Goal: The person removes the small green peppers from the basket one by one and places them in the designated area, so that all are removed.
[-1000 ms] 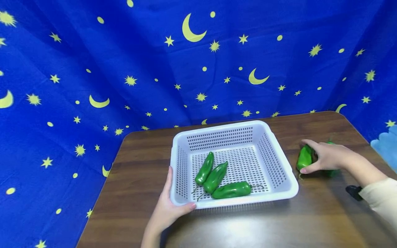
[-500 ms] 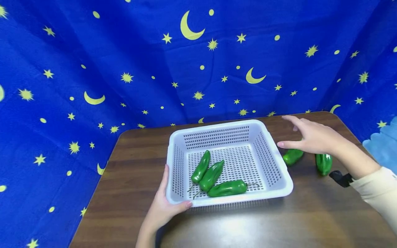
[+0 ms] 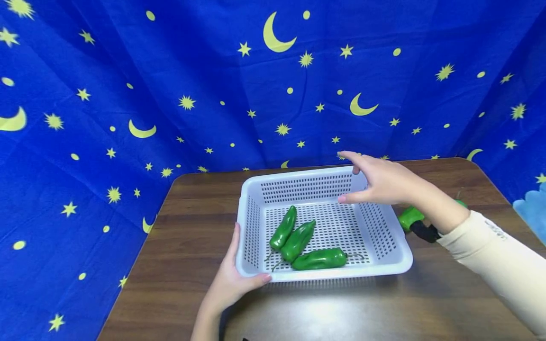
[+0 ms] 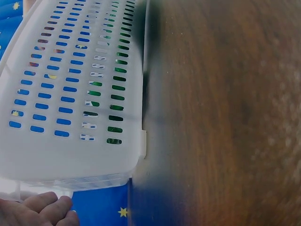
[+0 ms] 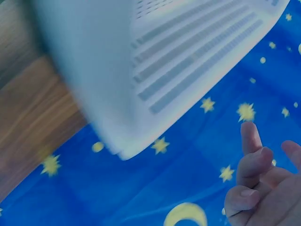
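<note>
A white perforated plastic basket (image 3: 384, 269) stands on the wooden table. Three green peppers (image 3: 320, 259) lie on its floor, toward the left and front. My left hand (image 3: 232, 280) holds the basket at its front-left corner, thumb over the front rim. In the left wrist view its curled fingers (image 4: 54, 207) show by the basket's end. My right hand (image 3: 379, 180) hovers above the right side of the basket, holding nothing, thumb and fingers spread apart. Right of the basket, partly hidden behind my right wrist, a green pepper (image 3: 411, 217) and part of another (image 3: 461, 203) lie on the table.
Wooden tabletop (image 3: 183, 246) surrounds the basket. Behind it hangs a blue cloth (image 3: 204, 71) with yellow moons and stars. A black object (image 3: 426, 232) sits at my right wrist. Something light blue (image 3: 533, 208) shows at the right edge.
My right hand has risen from a pepper on the right of the table and moved left over the basket, without a pepper. The left hand has stayed on the basket.
</note>
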Demonstrator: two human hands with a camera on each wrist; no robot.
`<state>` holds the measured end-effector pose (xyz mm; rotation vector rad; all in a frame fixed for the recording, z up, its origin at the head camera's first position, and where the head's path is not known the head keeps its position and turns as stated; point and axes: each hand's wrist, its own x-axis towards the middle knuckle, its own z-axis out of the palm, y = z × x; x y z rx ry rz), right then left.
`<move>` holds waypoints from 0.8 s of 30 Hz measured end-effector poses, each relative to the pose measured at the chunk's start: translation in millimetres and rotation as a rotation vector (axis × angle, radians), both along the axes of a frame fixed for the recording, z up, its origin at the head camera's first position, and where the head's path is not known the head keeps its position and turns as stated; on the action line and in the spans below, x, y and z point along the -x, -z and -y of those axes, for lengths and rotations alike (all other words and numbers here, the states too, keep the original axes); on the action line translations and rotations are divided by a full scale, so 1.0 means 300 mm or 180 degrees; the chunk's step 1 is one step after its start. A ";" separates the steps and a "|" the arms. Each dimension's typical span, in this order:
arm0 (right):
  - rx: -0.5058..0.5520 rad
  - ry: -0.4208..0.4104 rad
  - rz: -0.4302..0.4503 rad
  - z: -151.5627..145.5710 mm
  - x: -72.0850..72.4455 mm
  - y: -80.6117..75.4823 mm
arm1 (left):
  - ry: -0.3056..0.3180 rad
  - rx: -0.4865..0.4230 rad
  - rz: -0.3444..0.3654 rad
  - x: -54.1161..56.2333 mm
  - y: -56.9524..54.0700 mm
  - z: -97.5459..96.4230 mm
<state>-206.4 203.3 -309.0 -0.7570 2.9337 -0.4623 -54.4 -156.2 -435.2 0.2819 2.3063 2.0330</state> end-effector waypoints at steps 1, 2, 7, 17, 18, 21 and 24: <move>0.0027 -0.0045 -0.0011 0.020 0.003 -0.002 | 0.0000 0.0017 -0.0024 0.002 0.000 0.001; 0.0050 -0.0087 -0.0004 0.040 0.007 -0.002 | 0.0007 0.0031 -0.0043 0.003 -0.001 0.001; 0.0118 -0.0264 0.0129 0.127 0.023 0.012 | 0.0070 0.0086 -0.0139 0.016 -0.006 0.001; 0.0060 -0.0627 0.0354 0.260 0.037 0.093 | 0.0068 0.0042 -0.0092 0.012 -0.014 -0.003; 0.0028 -0.0650 0.0384 0.276 0.036 0.102 | 0.0092 0.0014 -0.0114 0.011 -0.011 -0.002; -0.0143 -0.0714 0.0461 0.319 0.032 0.128 | 0.0112 -0.0013 -0.0136 0.005 -0.004 -0.001; -0.0269 -0.0757 0.0524 0.346 0.028 0.155 | 0.0075 0.0030 -0.0123 0.003 0.001 -0.004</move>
